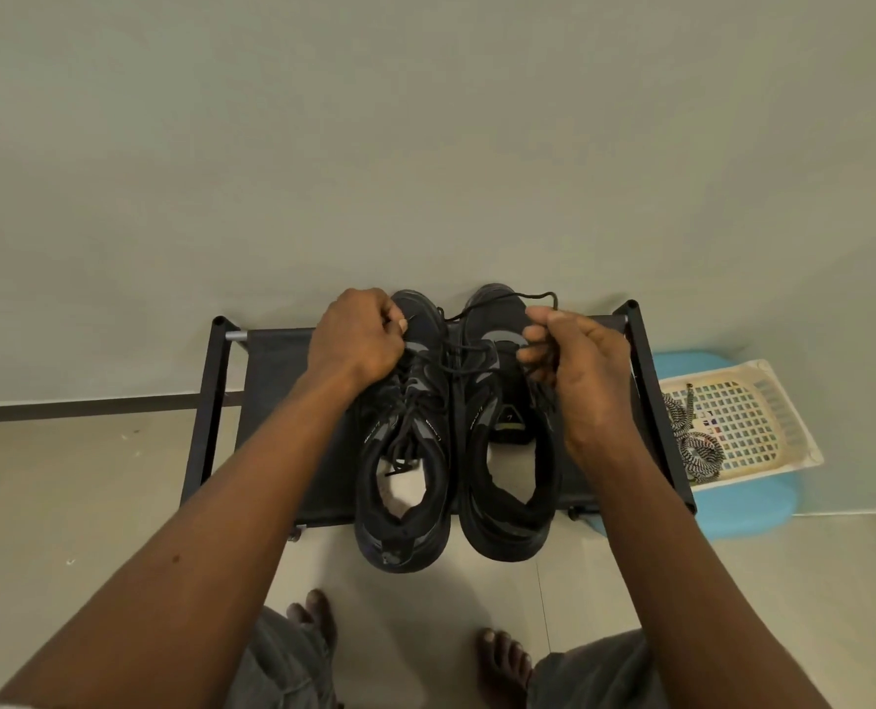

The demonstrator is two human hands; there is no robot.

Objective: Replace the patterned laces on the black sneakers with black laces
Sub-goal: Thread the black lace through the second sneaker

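Observation:
Two black sneakers stand side by side, toes away from me, on a low black rack [272,371]. The left sneaker [405,483] is laced with a black lace. The right sneaker [512,483] has its tongue bare, and a black lace [469,348] runs across its lowest eyelets. My left hand [356,340] pinches one end of that lace over the left sneaker's toe. My right hand [574,371] grips the other end, which loops up past my thumb. The patterned black-and-white laces [691,437] lie in a basket to the right.
The cream plastic basket [763,417] sits on a blue stool [748,509] just right of the rack. A pale wall rises behind the rack. Tiled floor lies in front, with my bare feet [318,614] near the bottom edge.

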